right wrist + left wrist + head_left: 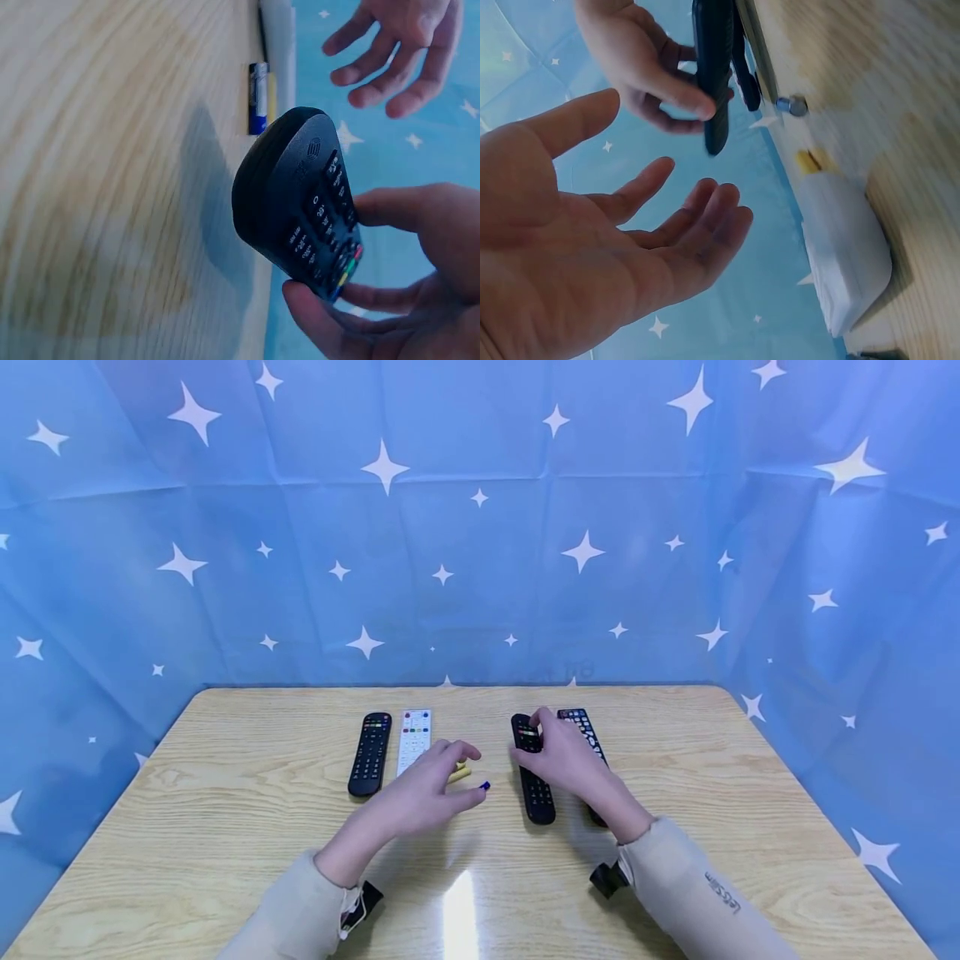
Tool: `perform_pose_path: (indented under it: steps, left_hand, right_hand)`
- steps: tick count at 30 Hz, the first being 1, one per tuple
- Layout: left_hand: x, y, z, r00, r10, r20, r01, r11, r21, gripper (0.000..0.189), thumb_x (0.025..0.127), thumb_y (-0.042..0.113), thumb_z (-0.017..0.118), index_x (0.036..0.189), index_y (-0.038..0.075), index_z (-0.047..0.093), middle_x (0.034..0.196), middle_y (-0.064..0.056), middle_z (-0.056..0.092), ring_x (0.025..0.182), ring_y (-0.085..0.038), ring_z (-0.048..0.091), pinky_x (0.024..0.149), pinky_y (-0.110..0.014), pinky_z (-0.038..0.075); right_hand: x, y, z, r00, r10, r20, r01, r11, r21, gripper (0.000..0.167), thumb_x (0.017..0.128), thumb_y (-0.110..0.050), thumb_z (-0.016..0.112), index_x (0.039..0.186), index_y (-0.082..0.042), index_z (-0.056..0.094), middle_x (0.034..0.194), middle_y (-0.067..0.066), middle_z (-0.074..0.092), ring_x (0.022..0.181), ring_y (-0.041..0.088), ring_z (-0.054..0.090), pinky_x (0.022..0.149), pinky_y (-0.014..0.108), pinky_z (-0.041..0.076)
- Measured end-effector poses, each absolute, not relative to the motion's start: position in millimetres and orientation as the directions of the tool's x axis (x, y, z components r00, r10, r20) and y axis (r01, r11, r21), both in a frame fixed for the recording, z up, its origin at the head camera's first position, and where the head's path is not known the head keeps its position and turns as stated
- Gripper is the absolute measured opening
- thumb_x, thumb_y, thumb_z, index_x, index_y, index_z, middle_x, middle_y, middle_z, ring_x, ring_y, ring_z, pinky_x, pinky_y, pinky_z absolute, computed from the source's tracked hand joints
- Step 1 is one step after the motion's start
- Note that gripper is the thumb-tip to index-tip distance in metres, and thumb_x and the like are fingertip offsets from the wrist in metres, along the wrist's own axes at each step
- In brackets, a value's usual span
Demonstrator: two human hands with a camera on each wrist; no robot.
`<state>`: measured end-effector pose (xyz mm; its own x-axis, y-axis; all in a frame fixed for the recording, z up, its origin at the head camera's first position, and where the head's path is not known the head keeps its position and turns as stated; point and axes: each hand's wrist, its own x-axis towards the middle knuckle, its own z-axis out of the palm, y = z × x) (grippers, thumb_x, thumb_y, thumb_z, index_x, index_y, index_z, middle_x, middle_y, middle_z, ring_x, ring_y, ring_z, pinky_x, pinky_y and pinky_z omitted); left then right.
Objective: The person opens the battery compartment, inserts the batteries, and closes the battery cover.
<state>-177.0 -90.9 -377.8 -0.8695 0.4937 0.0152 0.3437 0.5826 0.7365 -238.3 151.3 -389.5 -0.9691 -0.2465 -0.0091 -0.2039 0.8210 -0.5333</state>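
Observation:
My right hand [566, 756] grips a black remote [537, 793] between thumb and fingers. In the right wrist view the remote [281, 176] is tilted and raised off the table, its shadow on the wood beside it. My left hand [423, 789] hovers with spread, slightly bent fingers and nothing in it; its palm [592, 255] shows in the left wrist view. Just beyond it lie a white remote [415, 731], partly hidden by the hand, yellow batteries [460, 773] and a blue-ended battery [485, 786]. The right wrist view shows that battery [258, 97] as blue and silver.
Another black remote [370, 756] lies to the left of the white one. A further black remote with pale buttons [579, 718] lies partly under my right hand and wrist. Behind the wooden table [247, 827] hangs a blue cloth with white stars [480, 568].

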Motion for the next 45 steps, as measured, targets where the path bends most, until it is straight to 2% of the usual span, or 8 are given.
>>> perform_pose_path:
  steps: [4,6,12,18,23,30,38,45]
  left_hand:
    - [-178.2,-95.6,-377.2,-0.881,0.473,-0.006,0.329,0.622,0.711,0.048,0.101,0.037,0.067,0.140,0.012,0.053,0.134,-0.014,0.052,0.102,-0.025,0.058,0.095,-0.047,0.049]
    - [-178.9,-97.2,-377.7,-0.884,0.467,-0.012,0.320,0.625,0.712,0.048,0.101,0.036,0.067,0.140,0.012,0.053,0.133,-0.014,0.052,0.100,-0.024,0.058,0.095,-0.047,0.049]
    - [-178.9,-98.7,-378.5,-0.890,0.456,-0.030,0.315,0.661,0.681,0.049,0.101,0.035,0.068,0.140,0.010,0.054,0.133,-0.015,0.052,0.117,-0.031,0.054,0.099,-0.050,0.047]
    - [-180.4,-99.5,-379.7,-0.912,0.408,-0.044,0.301,0.738,0.604,0.051,0.101,0.034,0.067,0.141,0.005,0.056,0.138,-0.016,0.051,0.123,-0.031,0.052,0.100,-0.050,0.047]
    - [-184.6,-100.7,-382.4,-0.928,0.367,-0.061,0.279,0.794,0.541,0.055,0.101,0.034,0.067,0.142,0.000,0.055,0.136,-0.018,0.052,0.126,-0.034,0.050,0.102,-0.052,0.046]
    - [-193.7,-103.2,-383.9,-0.948,0.308,-0.076,0.240,0.855,0.459,0.057,0.101,0.034,0.067,0.139,-0.006,0.057,0.136,-0.025,0.052,0.126,-0.039,0.050,0.105,-0.054,0.044]
    - [-204.1,-104.8,-387.5,-0.965,0.243,-0.102,0.179,0.890,0.420,0.058,0.102,0.036,0.065,0.138,-0.010,0.057,0.147,-0.033,0.043,0.137,-0.047,0.042,0.110,-0.058,0.040]
    - [-209.2,-106.4,-388.8,-0.979,0.192,-0.065,0.160,0.929,0.335,0.061,0.100,0.036,0.068,0.133,-0.015,0.057,0.146,-0.038,0.042,0.136,-0.051,0.042,0.109,-0.059,0.041]
  right_hand:
    - [-241.4,152.9,-393.2,-0.969,-0.242,-0.053,-0.188,0.857,-0.480,0.056,0.095,-0.034,0.073,0.130,0.005,0.054,0.094,0.014,0.067,0.078,0.023,0.064,0.068,0.041,0.053]
    - [-241.3,154.3,-395.0,-0.969,-0.238,-0.070,-0.182,0.873,-0.453,0.058,0.095,-0.033,0.073,0.131,0.007,0.053,0.100,0.017,0.068,0.081,0.024,0.065,0.070,0.042,0.054]
    - [-241.0,157.6,-399.6,-0.962,-0.235,-0.136,-0.162,0.899,-0.406,0.063,0.097,-0.030,0.073,0.135,0.012,0.049,0.088,0.015,0.064,0.065,0.021,0.059,0.061,0.038,0.049]
    - [-243.9,156.6,-401.5,-0.961,-0.222,-0.164,-0.145,0.911,-0.386,0.072,0.099,-0.030,0.071,0.145,0.015,0.040,0.073,0.012,0.062,0.054,0.018,0.054,0.056,0.035,0.046]
    - [-244.9,155.6,-402.6,-0.958,-0.210,-0.195,-0.127,0.921,-0.367,0.065,0.099,-0.029,0.072,0.139,0.015,0.046,0.063,0.008,0.057,0.047,0.016,0.047,0.048,0.031,0.041]
    - [-247.0,155.1,-403.8,-0.949,-0.231,-0.216,-0.152,0.932,-0.328,0.072,0.099,-0.030,0.071,0.145,0.017,0.041,0.085,0.017,0.065,0.061,0.018,0.060,0.058,0.034,0.050]
    - [-251.8,157.4,-405.2,-0.954,-0.243,-0.179,-0.183,0.938,-0.296,0.069,0.097,-0.032,0.073,0.139,0.017,0.048,0.104,0.027,0.067,0.079,0.026,0.066,0.066,0.038,0.054]
    - [-251.5,157.1,-403.5,-0.952,-0.259,-0.162,-0.202,0.931,-0.303,0.072,0.095,-0.037,0.075,0.138,0.015,0.050,0.113,0.029,0.065,0.096,0.035,0.068,0.077,0.045,0.057]
